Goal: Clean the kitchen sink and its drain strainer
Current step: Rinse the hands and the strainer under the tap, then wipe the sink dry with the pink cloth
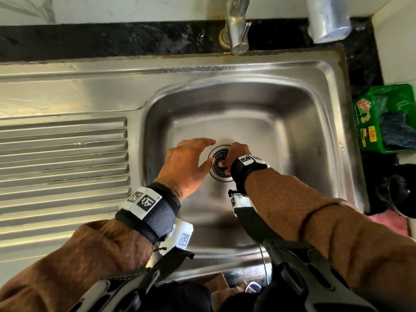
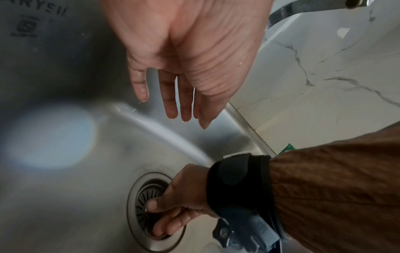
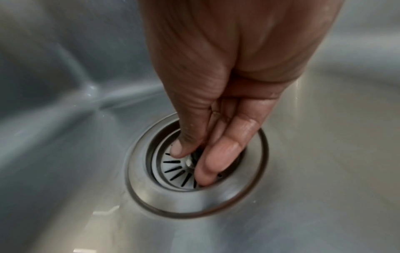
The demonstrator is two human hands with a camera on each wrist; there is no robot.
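The right hand [image 3: 218, 89] reaches down into the rectangular stainless-steel kitchen sink [image 1: 254, 104], with thumb and fingers [image 3: 223, 154] pinching the small central knob of the round slotted metal drain strainer [image 3: 173, 169]. The strainer sits in its drain opening at the middle of the basin floor, inside the wide steel drain ring; whether it is seated flat or just lifting I cannot tell. The left hand [image 1: 189, 163] hovers just beside the drain with its fingers spread and straight, holding nothing, and drops of water cling to it.

Judging by this, the job looks to be at the strainer stage: either the strainer is about to be pulled out for cleaning or it is being set back in place, and the views alone do not settle which. The basin looks wet and free of visible debris or foam, and no water runs from the chrome tap [image 1: 236, 30]. The green dish-soap tub [image 1: 387, 118] on the black stone counter [image 1: 90, 39] holds a dark scrubber. If the strainer is coming out, scrubbing and rinsing are still ahead.
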